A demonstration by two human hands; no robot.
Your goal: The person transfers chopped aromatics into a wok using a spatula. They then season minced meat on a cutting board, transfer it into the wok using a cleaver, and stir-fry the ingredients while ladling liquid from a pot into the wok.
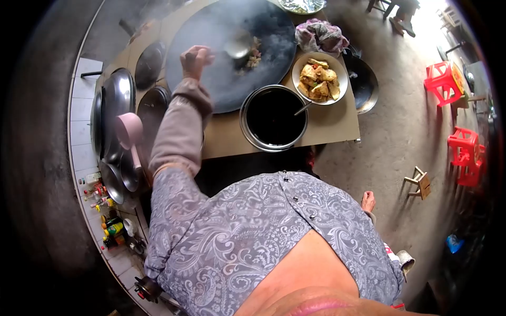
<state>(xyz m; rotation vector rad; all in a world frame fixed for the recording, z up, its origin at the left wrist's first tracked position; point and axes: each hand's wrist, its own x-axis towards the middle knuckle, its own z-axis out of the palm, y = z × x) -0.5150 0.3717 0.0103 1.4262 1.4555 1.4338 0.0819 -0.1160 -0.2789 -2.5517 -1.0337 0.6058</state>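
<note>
My left hand [196, 60] is closed over the large dark wok [221, 89], its fingers wrapped round the handle of a ladle. Steam partly hides that handle. To the right of the hand, the round metal ladle bowl [239, 44] is down in the wok beside small pieces of food [254, 55]. Low at my right side, away from the counter, my right hand [368, 201] has its fingers curled, with nothing visible in them. A pot of dark liquid [275, 117] with a spoon handle [303, 108] stands near the counter's front edge, left of a bowl of browned food pieces [319, 79].
A crumpled plastic bag [320, 37] and a foil-covered dish [302, 5] lie beyond the bowl. Pans, a pink scoop [129, 131] and bottles [113, 229] line the left side. Red stools [444, 82] and a small wooden stool [419, 183] stand right; a person's legs [405, 17] show behind.
</note>
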